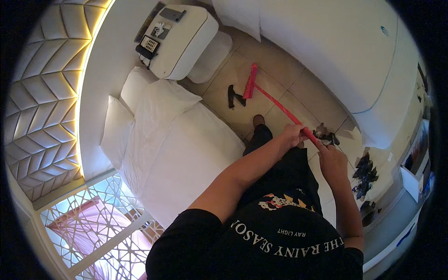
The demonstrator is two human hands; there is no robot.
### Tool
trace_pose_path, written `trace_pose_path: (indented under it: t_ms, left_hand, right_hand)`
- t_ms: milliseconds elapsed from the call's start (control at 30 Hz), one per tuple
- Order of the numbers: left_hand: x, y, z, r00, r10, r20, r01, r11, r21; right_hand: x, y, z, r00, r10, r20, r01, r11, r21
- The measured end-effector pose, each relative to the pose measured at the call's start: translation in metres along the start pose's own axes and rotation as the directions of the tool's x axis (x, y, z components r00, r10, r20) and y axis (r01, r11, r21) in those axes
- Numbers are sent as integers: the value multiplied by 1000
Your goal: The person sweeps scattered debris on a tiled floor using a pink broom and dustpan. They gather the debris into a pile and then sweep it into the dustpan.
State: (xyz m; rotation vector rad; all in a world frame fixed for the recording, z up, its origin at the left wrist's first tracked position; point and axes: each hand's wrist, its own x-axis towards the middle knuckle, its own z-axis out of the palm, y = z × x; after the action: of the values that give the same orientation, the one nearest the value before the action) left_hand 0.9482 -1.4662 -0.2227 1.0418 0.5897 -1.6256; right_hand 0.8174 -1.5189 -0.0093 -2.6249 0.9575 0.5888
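Observation:
A red push broom (pixel 279 105) slants across the tiled floor, its pinkish-red head (pixel 250 82) resting away from me. My left hand (pixel 293 135) grips the lower part of its handle. Closer to the handle's upper end, my right hand (pixel 331 159) is closed around it. Beside the broom head lies a dark, V-shaped thing (pixel 235 97), perhaps cloth or footwear; I cannot tell which. A dark, crumpled cluster (pixel 325 134) lies on the floor just past my hands, partly behind the handle.
A white-sheeted bed (pixel 182 154) borders the floor on the left, another white-covered bed (pixel 315 45) on the right. A white nightstand (pixel 185 42) carries a black telephone (pixel 148 46). More dark heaps (pixel 365 174) lie at right. My shoe (pixel 258 120) is on the tiles.

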Motion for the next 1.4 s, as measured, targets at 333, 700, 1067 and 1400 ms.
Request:
trace_pose_path:
  t_ms: [333,700,1067,1400]
  left_hand:
    - [-35,-53,46,994,99,39,-102,989,108]
    - [19,9,-148,983,183,1,-183,983,-34]
    - [-3,-38,-130,996,-92,-19,93,992,80]
    - [-23,-88,-21,937,-333,108,318,938,136]
  right_hand:
    - [-65,70,-14,998,-47,-34,53,978,203]
    - [26,-30,50,955,-278,103,255,947,198]
    - [-22,-40,72,981,-104,161,70,976,204]
    - [-104,-5,15,962,262,76,-273,932,239]
